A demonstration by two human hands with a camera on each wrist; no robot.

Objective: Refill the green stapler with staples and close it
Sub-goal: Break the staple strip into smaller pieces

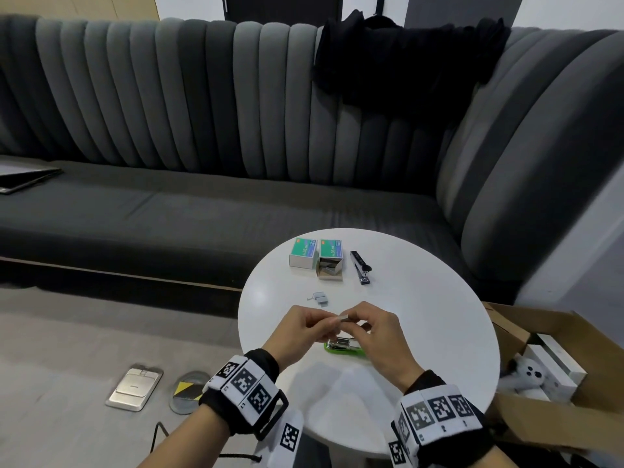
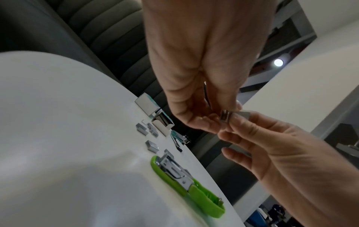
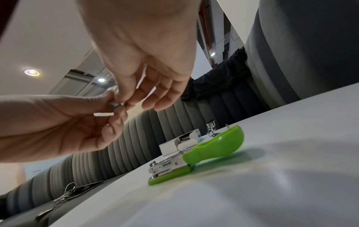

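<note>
The green stapler lies opened out flat on the white round table, its metal magazine exposed. Just above it both hands hold one silver strip of staples between them. My left hand pinches its left end with thumb and fingers. My right hand pinches the right end. Neither hand touches the stapler.
Two green-topped staple boxes stand at the table's far side, the right one open. A black stapler lies beside them. Loose staple pieces sit mid-table. A grey sofa is behind, a cardboard box at right.
</note>
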